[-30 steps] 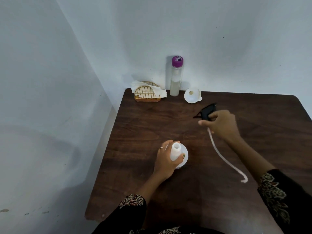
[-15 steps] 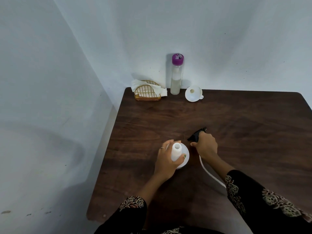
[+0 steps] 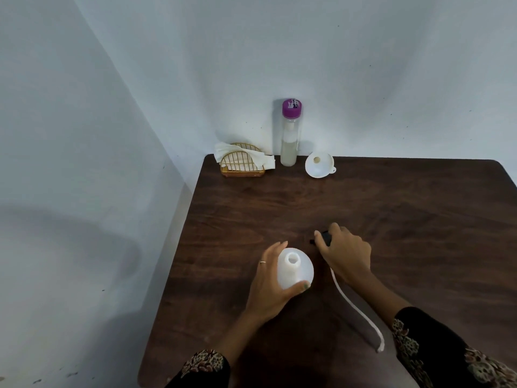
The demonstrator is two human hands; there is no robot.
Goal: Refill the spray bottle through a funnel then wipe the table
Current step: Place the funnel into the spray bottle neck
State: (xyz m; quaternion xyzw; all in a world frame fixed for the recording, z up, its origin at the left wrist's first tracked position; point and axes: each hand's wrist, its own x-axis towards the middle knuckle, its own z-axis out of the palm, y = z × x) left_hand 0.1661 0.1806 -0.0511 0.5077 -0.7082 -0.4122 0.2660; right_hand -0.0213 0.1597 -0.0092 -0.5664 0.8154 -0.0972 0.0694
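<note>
White spray bottle (image 3: pixel 295 268) upright near front-centre of the dark wooden surface (image 3: pixel 391 214), neck uncapped. Left hand (image 3: pixel 272 287) wraps its body, fingers (image 3: pixel 279 245) and thumb curled around it. Just right, right hand (image 3: pixel 345 252) lies over the black spray head (image 3: pixel 324 238), fingers curled on it; its white dip tube (image 3: pixel 356 310) trails toward the near edge. At the back edge: white funnel (image 3: pixel 319 165), purple-capped bottle (image 3: pixel 290 133) part full, gold wire holder (image 3: pixel 242 162) with a white cloth (image 3: pixel 246 152).
</note>
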